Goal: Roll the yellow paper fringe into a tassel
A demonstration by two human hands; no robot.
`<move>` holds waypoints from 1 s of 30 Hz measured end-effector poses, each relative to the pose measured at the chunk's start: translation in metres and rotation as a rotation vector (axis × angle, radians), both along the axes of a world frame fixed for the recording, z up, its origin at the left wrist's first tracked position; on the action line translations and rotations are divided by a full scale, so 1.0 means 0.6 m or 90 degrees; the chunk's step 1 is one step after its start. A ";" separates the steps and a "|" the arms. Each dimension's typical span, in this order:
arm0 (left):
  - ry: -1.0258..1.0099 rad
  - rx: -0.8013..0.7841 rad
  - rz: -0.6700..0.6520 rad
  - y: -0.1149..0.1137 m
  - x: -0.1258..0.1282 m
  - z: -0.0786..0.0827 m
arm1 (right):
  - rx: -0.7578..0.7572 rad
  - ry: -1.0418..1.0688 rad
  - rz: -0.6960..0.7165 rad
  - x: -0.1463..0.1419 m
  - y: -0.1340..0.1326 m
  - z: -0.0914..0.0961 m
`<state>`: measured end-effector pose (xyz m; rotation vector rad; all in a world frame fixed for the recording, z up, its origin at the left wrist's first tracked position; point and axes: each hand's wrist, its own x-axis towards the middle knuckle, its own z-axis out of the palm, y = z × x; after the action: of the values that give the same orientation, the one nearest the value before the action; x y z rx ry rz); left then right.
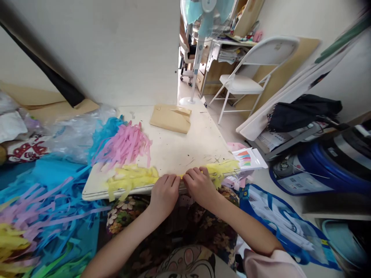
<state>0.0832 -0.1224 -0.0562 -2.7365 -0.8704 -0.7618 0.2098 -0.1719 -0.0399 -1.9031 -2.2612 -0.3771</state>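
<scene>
1. Both hands pinch the twisted middle of a yellow fringe (136,177): left hand (164,192) and right hand (199,184) sit side by side, fingers curled shut on the narrow waist of the paper, knuckles nearly touching.
2. Yellow fringe: thin tissue cut into long limp strips, lying along the near edge of the board (179,148); one tuft fans out left of the hands, the other right, some strips hanging over the edge.
3. Board: pale, flat, rounded corners, its surface scuffed and specked with marks.
4. Pink fringe (124,144): the same soft strip-cut tissue, heaped on the board's left part, touching blue fringe (106,131) behind it.
5. Brown envelope (171,117): creased kraft paper, flat at the far end.
6. Loose strips (34,216), blue, lilac, yellow and green, tangled at left, off the board.
7. Folding chair (246,79): white metal, beyond the board; a fan (204,15) with pale blue blades stands beside it.
8. No writing is legible.
</scene>
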 end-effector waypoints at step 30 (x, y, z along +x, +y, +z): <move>0.122 -0.005 0.138 0.024 -0.018 0.037 | -0.036 -0.125 0.163 0.036 0.056 0.012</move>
<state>0.0727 -0.1082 -0.0340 -2.6086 -1.1031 -0.4486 0.2314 -0.1381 -0.0325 -1.6338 -2.6289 -0.4868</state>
